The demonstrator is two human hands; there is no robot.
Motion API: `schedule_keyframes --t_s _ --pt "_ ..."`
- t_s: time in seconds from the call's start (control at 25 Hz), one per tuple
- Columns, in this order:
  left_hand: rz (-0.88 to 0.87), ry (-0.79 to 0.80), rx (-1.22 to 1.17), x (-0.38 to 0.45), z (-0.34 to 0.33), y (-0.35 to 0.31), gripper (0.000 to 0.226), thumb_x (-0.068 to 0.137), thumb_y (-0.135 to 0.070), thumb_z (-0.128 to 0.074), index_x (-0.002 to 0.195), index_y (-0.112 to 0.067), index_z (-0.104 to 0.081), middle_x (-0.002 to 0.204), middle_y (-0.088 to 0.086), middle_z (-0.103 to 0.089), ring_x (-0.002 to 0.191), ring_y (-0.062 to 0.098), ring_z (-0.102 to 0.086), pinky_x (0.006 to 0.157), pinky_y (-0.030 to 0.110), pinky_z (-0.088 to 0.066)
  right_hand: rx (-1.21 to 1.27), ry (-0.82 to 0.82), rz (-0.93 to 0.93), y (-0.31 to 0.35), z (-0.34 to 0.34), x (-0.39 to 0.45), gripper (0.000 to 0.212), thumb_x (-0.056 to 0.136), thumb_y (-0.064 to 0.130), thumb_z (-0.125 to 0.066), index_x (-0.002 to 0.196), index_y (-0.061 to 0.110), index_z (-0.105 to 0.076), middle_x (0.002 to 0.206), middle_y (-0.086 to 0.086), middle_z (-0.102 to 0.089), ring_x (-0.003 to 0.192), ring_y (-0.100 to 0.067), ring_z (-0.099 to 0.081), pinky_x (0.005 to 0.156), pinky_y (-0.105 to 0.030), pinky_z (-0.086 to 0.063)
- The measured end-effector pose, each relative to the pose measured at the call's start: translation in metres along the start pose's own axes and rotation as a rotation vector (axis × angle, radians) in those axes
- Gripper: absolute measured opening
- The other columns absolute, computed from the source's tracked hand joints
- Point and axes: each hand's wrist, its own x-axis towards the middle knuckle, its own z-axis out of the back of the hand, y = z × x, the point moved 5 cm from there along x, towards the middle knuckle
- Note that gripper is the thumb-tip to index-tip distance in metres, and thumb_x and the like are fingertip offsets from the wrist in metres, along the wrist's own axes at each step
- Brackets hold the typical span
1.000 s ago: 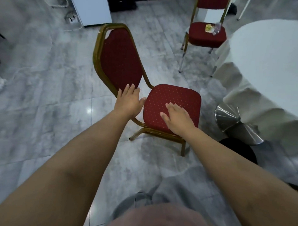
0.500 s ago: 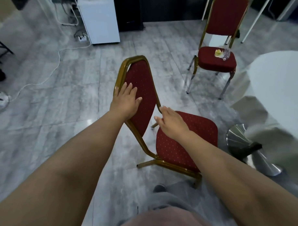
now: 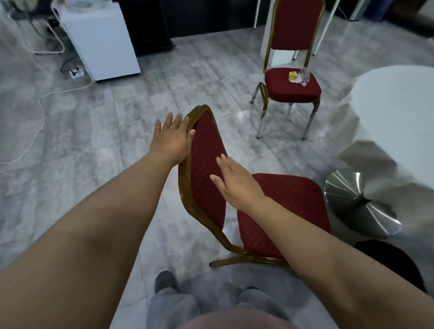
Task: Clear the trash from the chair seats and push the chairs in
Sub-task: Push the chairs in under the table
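A red padded chair with a gold frame (image 3: 206, 169) stands right in front of me, its seat (image 3: 286, 206) bare and turned toward the round table (image 3: 403, 113). My left hand (image 3: 172, 140) lies flat against the outer side of the backrest near its top, fingers spread. My right hand (image 3: 236, 182) rests open on the padded front of the backrest. A second red chair (image 3: 294, 87) stands farther off at the upper right. On its seat lie crumpled yellow-white trash (image 3: 294, 76) and a small clear plastic bottle (image 3: 304, 76).
The table's white cloth hangs down at the right over a shiny metal base (image 3: 357, 206). A white cabinet (image 3: 103, 40) and a power strip with a white cable (image 3: 75, 73) lie at the upper left. My feet (image 3: 166, 281) are on the grey tiled floor below the chair.
Both hands climbed from the seat level to the backrest: the left went to its top outer edge, the right left the seat for the backrest padding. My view rose and pulled back.
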Motion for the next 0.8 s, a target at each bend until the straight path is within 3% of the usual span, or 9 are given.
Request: schedule_keyframes --t_s 0.2,0.48,0.8 --pt "-0.261 0.113 -0.082 0.055 -0.003 0.018 0.057 0.106 -0.044 -0.015 0.158 -0.019 -0.012 0.165 0.000 -0.006 0.152 0.020 0.003 0.122 0.044 0.004 0.078 -0.175 -0.134 0.060 -0.015 0.035 0.064 0.105 0.049 -0.026 0.159 0.016 -0.016 0.167 0.000 -0.012 0.154 -0.014 -0.006 0.125 -0.031 -0.008" --pt "-0.458 0.228 -0.292 0.086 -0.013 0.015 0.054 0.106 -0.042 -0.016 0.156 -0.023 -0.022 0.164 -0.004 -0.009 0.152 0.015 -0.002 0.123 0.042 -0.001 0.041 -0.430 -0.219 0.096 -0.029 0.053 0.063 0.106 0.040 -0.033 0.158 0.009 -0.017 0.166 -0.007 -0.015 0.154 -0.018 -0.011 0.125 -0.035 -0.016" --pt "-0.613 0.354 -0.385 0.125 -0.023 0.010 0.054 0.106 -0.043 -0.014 0.156 -0.023 -0.021 0.165 -0.003 -0.006 0.151 0.014 0.005 0.123 0.039 0.001 -0.048 -0.488 -0.332 0.112 -0.039 0.071 0.066 0.104 0.031 -0.036 0.158 0.005 -0.010 0.167 -0.013 -0.005 0.154 -0.022 -0.007 0.125 -0.035 -0.014"
